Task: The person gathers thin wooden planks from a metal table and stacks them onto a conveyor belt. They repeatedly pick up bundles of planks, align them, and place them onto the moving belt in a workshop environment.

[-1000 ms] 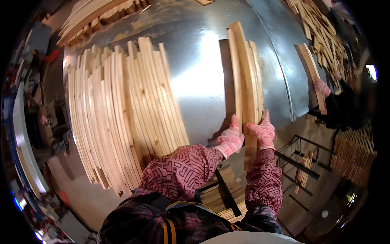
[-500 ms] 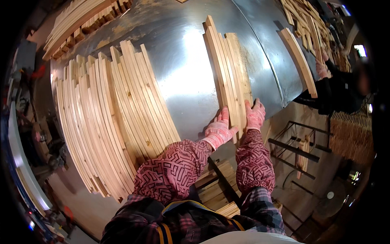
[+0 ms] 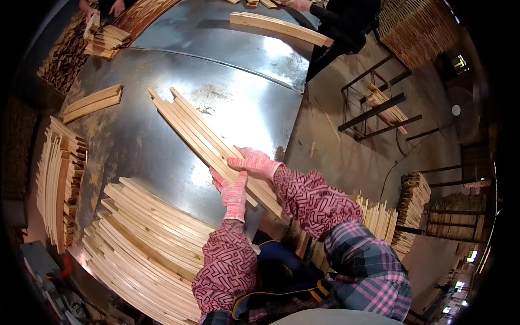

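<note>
Together, left hand [image 3: 233, 197] and right hand [image 3: 257, 163] clasp 1 bundle of strips [image 3: 201, 132], near 1 bigger stack [image 3: 151, 246].

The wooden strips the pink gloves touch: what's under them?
The wooden strips lie over a shiny metal tabletop, which shows on both sides. Whatever is straight beneath is covered, so I can't see it.
</note>
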### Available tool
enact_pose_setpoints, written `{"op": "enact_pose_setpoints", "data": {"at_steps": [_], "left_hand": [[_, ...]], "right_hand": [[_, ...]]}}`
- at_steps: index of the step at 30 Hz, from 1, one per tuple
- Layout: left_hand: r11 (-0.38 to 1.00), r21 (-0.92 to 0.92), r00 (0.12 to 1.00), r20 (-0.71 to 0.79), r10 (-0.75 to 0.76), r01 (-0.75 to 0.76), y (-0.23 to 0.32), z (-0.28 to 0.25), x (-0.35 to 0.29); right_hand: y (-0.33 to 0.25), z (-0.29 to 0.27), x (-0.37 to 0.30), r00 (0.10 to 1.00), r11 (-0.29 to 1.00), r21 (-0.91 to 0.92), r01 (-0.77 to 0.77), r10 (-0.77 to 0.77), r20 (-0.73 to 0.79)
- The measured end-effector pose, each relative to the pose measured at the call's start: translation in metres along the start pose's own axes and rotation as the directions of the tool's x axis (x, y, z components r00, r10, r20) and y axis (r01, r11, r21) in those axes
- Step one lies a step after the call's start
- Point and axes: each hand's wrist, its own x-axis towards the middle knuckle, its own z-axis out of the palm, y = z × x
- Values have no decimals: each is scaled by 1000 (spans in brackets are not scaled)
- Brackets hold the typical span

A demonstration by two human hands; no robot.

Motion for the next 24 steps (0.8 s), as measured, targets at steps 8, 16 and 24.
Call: {"op": "enact_pose_setpoints", "data": {"at_steps": [8, 16, 24], "left_hand": [[969, -202, 989, 17, 148, -141, 37, -87, -81], [956, 285, 946, -289, 149, -63, 4, -159, -191], [641, 767, 945, -223, 241, 18, -71, -237, -227]], "right_hand": [[-67, 29, -63, 962, 835, 541, -106, -50, 267], [-95, 115, -107, 887, 885, 465, -9, -207, 412], [-138, 186, -151, 882, 984, -41, 172, -135, 452]]}}
